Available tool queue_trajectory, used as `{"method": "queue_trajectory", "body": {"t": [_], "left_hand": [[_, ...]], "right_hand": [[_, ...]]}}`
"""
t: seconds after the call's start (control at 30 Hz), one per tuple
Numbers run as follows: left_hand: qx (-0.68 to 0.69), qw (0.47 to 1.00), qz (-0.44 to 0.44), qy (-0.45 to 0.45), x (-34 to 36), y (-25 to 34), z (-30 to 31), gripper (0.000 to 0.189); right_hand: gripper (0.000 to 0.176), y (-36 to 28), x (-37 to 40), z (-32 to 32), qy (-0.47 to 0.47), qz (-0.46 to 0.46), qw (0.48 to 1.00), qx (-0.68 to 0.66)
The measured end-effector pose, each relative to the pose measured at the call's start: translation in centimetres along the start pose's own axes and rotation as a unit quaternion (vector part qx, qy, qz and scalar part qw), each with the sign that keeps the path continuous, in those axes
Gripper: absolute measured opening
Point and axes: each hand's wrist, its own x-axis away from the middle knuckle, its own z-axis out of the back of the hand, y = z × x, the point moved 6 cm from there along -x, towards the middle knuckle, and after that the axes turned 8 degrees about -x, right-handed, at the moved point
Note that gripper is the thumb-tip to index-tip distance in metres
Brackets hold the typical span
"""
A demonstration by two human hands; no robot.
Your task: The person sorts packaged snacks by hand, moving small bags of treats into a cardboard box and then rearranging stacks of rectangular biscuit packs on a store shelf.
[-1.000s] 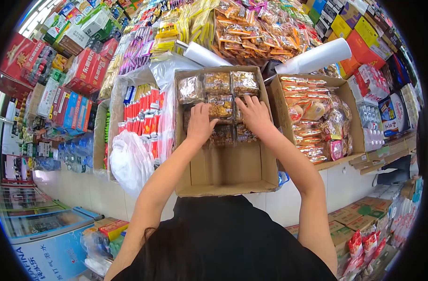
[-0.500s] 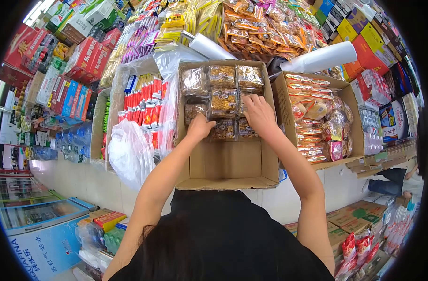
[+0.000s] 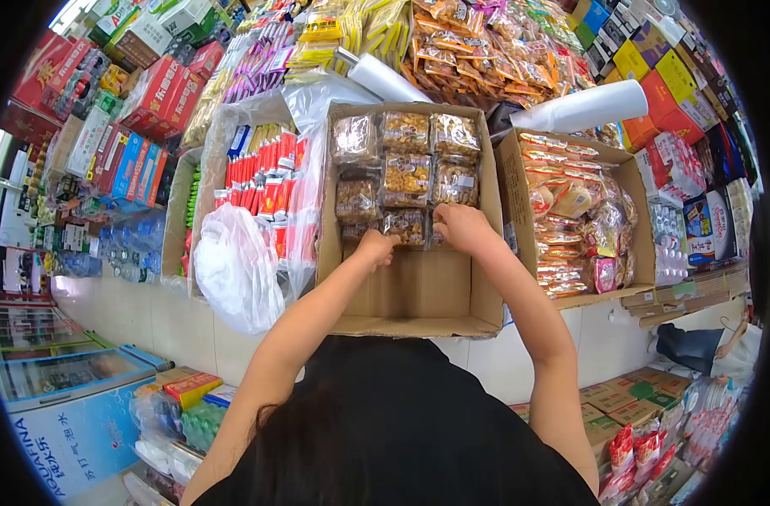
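Observation:
An open cardboard box (image 3: 414,287) holds clear-wrapped packs of brown, clustered snacks in rows at its far end. My left hand (image 3: 376,248) is closed, its fingers curled at the nearest row, against the front middle snack pack (image 3: 404,226). My right hand (image 3: 463,228) has its fingers bent down over the right end of that row and covers most of the pack there. Just behind the right hand, another snack pack (image 3: 455,182) shows a white label. The undersides of both hands' fingers are hidden.
Left of the box stands a carton of red-wrapped sticks (image 3: 271,181) with a white plastic bag (image 3: 237,270) hanging over its front. To the right is a carton of packaged snacks (image 3: 562,219). Plastic rolls (image 3: 583,107) and heaped snack bags (image 3: 478,59) lie behind.
Both hands have come nearer to me, from the middle row to the nearest row of packs. The middle-row packs at left and right are now uncovered.

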Motion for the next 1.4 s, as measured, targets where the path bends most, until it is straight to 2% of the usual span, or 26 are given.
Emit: {"method": "queue_trajectory", "body": {"t": [0.07, 0.13, 0.17, 0.23, 0.37, 0.43, 0.47, 0.53, 0.67, 0.73, 0.77, 0.83, 0.9, 1.0, 1.03, 1.1, 1.17, 1.23, 1.3, 1.4], "left_hand": [[-0.008, 1.000, 0.005, -0.008, 0.0, -0.4, -0.3, 0.044], [-0.030, 0.996, 0.017, 0.079, 0.6, -0.7, 0.3, 0.055], [-0.030, 0.996, 0.017, 0.079, 0.8, -0.8, 0.2, 0.055], [-0.032, 0.994, 0.029, 0.100, 1.7, -0.6, 0.3, 0.067], [0.070, 0.995, 0.020, 0.070, 1.2, -1.4, -0.4, 0.067], [0.169, 0.985, 0.003, 0.029, 1.1, -1.5, -1.0, 0.056], [0.169, 0.985, 0.003, 0.030, 0.9, -1.5, -1.1, 0.056], [0.238, 0.970, 0.039, 0.021, 1.1, -1.8, -1.2, 0.047], [0.237, 0.967, 0.058, 0.074, 2.2, -1.6, -0.3, 0.039], [0.307, 0.952, -0.014, 0.010, 2.0, -1.1, -0.6, 0.027], [0.308, 0.951, -0.014, 0.012, 2.0, -1.6, -0.6, 0.027], [0.351, 0.934, -0.048, -0.042, 4.1, -1.0, -0.7, 0.018], [0.321, 0.944, -0.063, -0.039, 6.8, -0.4, 0.1, 0.019], [0.386, 0.913, -0.129, 0.011, 8.8, 0.0, 1.9, 0.021], [0.386, 0.913, -0.130, 0.011, 9.0, 0.2, 2.0, 0.021], [0.455, 0.882, -0.090, 0.081, 9.1, -0.5, 3.0, 0.019], [0.470, 0.870, -0.115, 0.094, 8.6, 0.0, 3.4, 0.019], [0.535, 0.827, -0.139, 0.099, 7.6, 0.7, 3.7, 0.019], [0.561, 0.808, -0.131, 0.121, 6.2, 1.4, 3.9, 0.020], [0.636, 0.749, -0.132, 0.130, 4.3, 2.4, 4.6, 0.021]], "right_hand": [[0.024, 0.3, -0.2, 0.0, 0.004, -0.009, 1.000, -0.010], [0.025, 0.3, -0.2, 0.1, -0.006, -0.021, 1.000, -0.013], [0.027, 0.3, -0.2, 0.1, -0.015, -0.033, 0.999, -0.017], [0.027, 0.5, -0.2, -0.1, -0.013, -0.034, 0.999, -0.021], [0.029, 0.6, -0.2, 0.1, -0.004, -0.044, 0.998, -0.039], [0.029, 0.8, -0.4, -0.1, -0.005, -0.048, 0.998, -0.047], [0.029, 1.0, -0.4, -0.2, -0.006, -0.052, 0.997, -0.055], [0.029, 0.8, -0.4, -0.2, -0.008, -0.060, 0.997, -0.054], [0.027, 1.0, -0.6, -0.4, 0.003, -0.050, 0.998, -0.046], [0.027, 0.9, -0.6, -0.3, 0.003, -0.048, 0.998, -0.048], [0.028, 0.9, -0.6, -0.3, 0.003, -0.046, 0.998, -0.050], [0.028, 0.9, -0.5, -0.3, -0.004, -0.051, 0.997, -0.053], [0.028, 0.8, -0.5, -0.1, -0.006, -0.057, 0.997, -0.058], [0.029, 0.8, -0.4, -0.3, -0.028, -0.071, 0.995, -0.058], [0.029, 0.9, -0.5, -0.3, -0.031, -0.073, 0.995, -0.057], [0.028, 0.9, -0.6, -0.4, -0.035, -0.071, 0.995, -0.056], [0.028, 0.7, -0.6, -0.3, -0.027, -0.066, 0.996, -0.046], [0.028, 0.7, -0.6, -0.4, -0.038, -0.073, 0.996, -0.047], [0.029, 0.9, -0.6, -0.5, -0.048, -0.082, 0.994, -0.047], [0.029, 1.1, -0.6, -0.6, -0.051, -0.083, 0.994, -0.053]]}}
